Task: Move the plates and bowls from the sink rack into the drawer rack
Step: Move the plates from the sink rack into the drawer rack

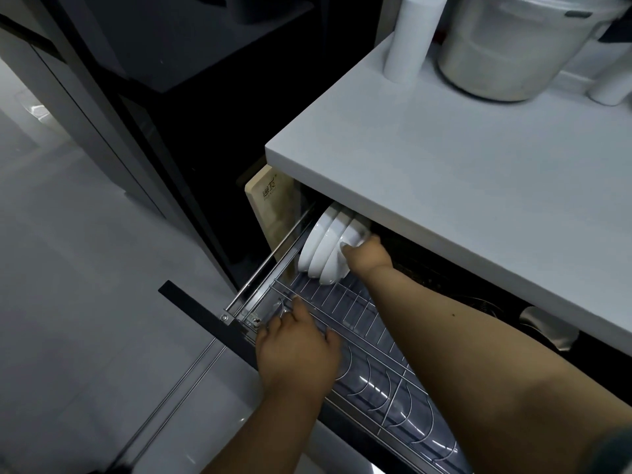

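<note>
A pale tiled floor fills the left side, with a dark cabinet rising behind it. Just right of the cabinet, a wooden chopping board stands on edge against the end of the white bench.

Below the bench a pulled-out drawer rack of chrome wire juts toward the person, its dark front panel at the near left. The person's left hand rests on the rack's front corner, fingers spread loosely over the wires, holding nothing.

At the far end of the rack, tucked partly under the bench edge, three white plates stand on edge side by side in the wire slots, touching one another. The right hand reaches across the rack to them, fingers curled over the rim of the rightmost plate and gripping it. The two hands are well apart.

On the bench top, at the far right, stand a white cylinder and, just beside it, a large grey-white pot. Whatever lies in the dark space under the bench on the right is too dim to make out.
</note>
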